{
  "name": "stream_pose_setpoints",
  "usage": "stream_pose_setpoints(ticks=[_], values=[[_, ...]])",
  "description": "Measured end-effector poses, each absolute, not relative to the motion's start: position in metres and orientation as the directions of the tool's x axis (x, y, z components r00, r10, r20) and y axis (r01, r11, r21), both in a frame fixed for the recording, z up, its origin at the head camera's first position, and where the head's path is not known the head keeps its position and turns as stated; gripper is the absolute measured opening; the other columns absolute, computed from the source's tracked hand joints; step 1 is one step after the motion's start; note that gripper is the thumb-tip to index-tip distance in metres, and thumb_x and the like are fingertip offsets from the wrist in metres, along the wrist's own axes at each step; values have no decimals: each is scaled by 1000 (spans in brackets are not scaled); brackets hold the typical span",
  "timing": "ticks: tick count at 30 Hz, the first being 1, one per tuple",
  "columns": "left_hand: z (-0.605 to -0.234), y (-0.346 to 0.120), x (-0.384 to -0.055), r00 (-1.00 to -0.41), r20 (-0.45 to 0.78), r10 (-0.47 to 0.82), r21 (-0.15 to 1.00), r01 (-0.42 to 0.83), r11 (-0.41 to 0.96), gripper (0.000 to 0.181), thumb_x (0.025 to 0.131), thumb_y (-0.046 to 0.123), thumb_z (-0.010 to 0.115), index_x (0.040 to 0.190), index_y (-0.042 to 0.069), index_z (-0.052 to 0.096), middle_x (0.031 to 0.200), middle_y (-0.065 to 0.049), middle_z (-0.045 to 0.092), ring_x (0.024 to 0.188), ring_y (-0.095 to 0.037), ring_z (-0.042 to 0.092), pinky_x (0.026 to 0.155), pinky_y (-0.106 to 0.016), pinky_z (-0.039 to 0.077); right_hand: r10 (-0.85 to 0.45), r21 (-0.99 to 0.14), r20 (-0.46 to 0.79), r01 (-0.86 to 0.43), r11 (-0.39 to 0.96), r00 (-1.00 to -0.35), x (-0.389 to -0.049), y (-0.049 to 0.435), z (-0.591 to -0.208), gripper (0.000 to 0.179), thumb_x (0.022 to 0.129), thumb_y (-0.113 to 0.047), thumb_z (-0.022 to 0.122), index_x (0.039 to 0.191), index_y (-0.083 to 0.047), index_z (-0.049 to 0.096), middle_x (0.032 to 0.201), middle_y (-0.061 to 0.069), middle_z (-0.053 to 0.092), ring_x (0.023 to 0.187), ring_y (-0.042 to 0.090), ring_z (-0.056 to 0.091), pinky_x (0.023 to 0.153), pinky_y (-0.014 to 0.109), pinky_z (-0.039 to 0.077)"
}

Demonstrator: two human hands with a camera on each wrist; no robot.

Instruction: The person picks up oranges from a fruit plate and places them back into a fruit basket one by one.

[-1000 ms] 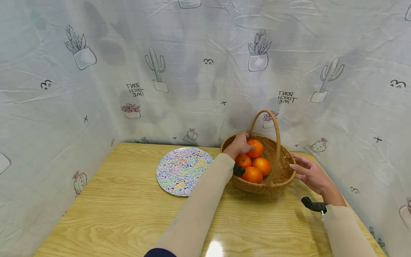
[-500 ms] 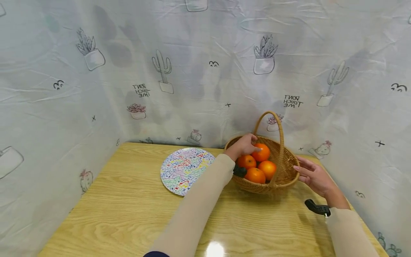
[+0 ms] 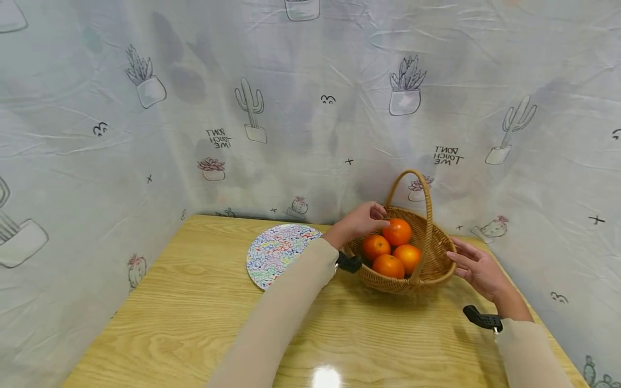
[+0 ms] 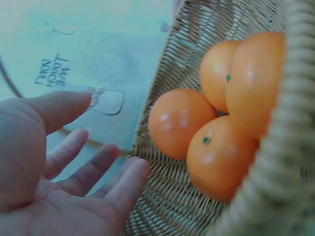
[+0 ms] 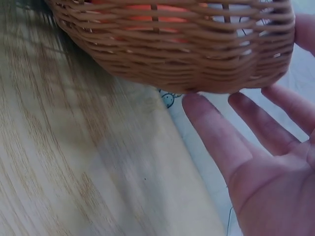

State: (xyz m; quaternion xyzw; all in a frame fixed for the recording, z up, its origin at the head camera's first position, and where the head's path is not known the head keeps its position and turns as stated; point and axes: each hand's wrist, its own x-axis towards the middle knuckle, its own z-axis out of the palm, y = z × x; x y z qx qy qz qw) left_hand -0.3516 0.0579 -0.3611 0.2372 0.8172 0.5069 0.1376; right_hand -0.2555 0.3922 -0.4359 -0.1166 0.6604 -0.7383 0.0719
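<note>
Several oranges (image 3: 397, 232) lie together in a brown wicker basket (image 3: 439, 258) with a tall arched handle. Over the basket's left side, my left hand (image 3: 361, 220) has its fingers spread and holds nothing. In the left wrist view, that hand (image 4: 74, 172) is apart from the nearest orange (image 4: 179, 123). My right hand (image 3: 477, 269) holds the basket at its right end, thumb at the rim. The right wrist view shows the fingertips (image 5: 199, 105) against the outside of the woven wall (image 5: 172, 69).
Left of the basket, a round plate (image 3: 276, 250) with a multicoloured squiggle pattern lies on the wooden table (image 3: 194, 302), partly covered by the left sleeve. A pale cloth (image 3: 291, 134) printed with cacti hangs right behind the table and along both sides.
My left hand has let go of the upper orange and drawn back to the left with its fingers opened. The right hand stays at the basket's rim. The head view has shifted slightly.
</note>
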Motion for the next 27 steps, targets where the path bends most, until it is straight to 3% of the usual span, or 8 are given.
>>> stream_pose_setpoints(ticks=[6,12,14,18,19,23,25,27], values=[[-357,31,-349,-868,124,481,921,281,270,36,101,21,67,131,3,59,123,-9,65,115,-24,62,99,-33,52,-121,-974,81,-104,203,-989,-252,386,-427,65,107,-16,55,163,-5,23,145,-1,47,111,-15,59,88,11,54],[-353,-2,-339,-872,212,440,901,349,258,30,103,22,63,130,9,59,128,-10,63,123,-26,62,104,-40,53,29,-848,159,-121,517,-987,-249,376,-405,66,104,-36,60,162,-16,33,157,1,44,110,-24,51,85,4,48],[-352,-14,-336,-871,238,430,891,372,260,31,104,22,62,132,10,58,130,-10,62,126,-26,61,106,-42,52,72,-807,170,-97,583,-983,-248,373,-396,66,103,-42,61,161,-22,36,157,1,47,120,-14,54,95,17,52],[-352,-37,-331,-874,265,408,875,395,278,35,105,23,60,138,11,55,136,-11,60,130,-27,58,111,-43,49,107,-769,180,-72,636,-978,-250,366,-381,67,101,-47,61,161,-28,36,159,23,42,142,34,50,107,60,47],[-352,-42,-329,-874,272,402,873,400,279,36,105,23,60,139,11,54,137,-12,60,131,-27,58,112,-42,48,102,-760,197,-86,644,-975,-249,365,-378,67,101,-46,62,161,-27,37,159,25,41,142,32,51,107,59,48],[-354,-63,-323,-874,295,385,856,421,299,39,105,21,59,141,8,52,141,-14,58,135,-31,55,115,-41,46,56,-710,294,-178,682,-954,-248,363,-368,65,101,-38,66,158,-17,43,163,20,37,128,-7,54,96,14,53],[-355,-74,-318,-872,298,388,840,433,327,42,105,21,59,144,8,50,143,-13,56,138,-31,52,116,-42,44,27,-659,346,-222,719,-938,-246,361,-364,63,100,-34,68,155,-11,47,164,18,36,124,-8,55,82,-4,42],[-357,-86,-314,-868,305,392,798,457,392,45,105,21,60,146,8,48,147,-14,54,140,-32,49,117,-44,43,-9,-609,376,-254,751,-927,-246,358,-360,63,100,-32,69,153,-7,48,164,20,34,134,18,59,84,-6,40]])
